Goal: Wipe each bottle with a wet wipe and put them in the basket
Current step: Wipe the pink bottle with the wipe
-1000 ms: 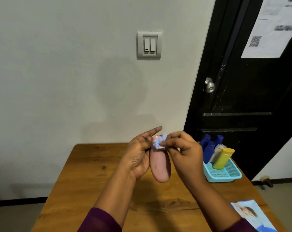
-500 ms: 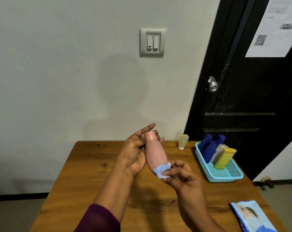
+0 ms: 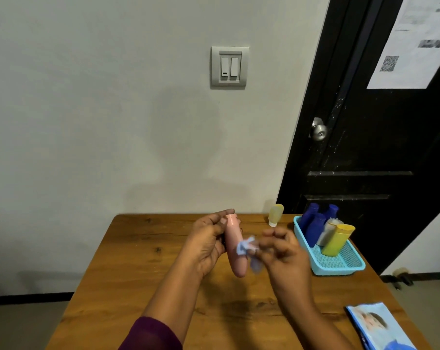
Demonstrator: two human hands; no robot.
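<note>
While our left hand (image 3: 206, 245) curls its fingers (image 3: 224, 214) round the smooth pink bottle (image 3: 234, 248) above the surface (image 3: 143, 261), cap up, our right hand (image 3: 282, 251) pinches a crumpled blue wipe (image 3: 244, 246) against its side.

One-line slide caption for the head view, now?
Left hand holds a pink plastic bottle over the wooden table; right hand pinches a crumpled blue wet wipe against it, turquoise basket nearby.

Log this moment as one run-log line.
step: wiping pink bottle | left hand: holds bottle | right hand: pinches wet wipe against it | basket: several bottles inside | pale yellow bottle: on table
</note>
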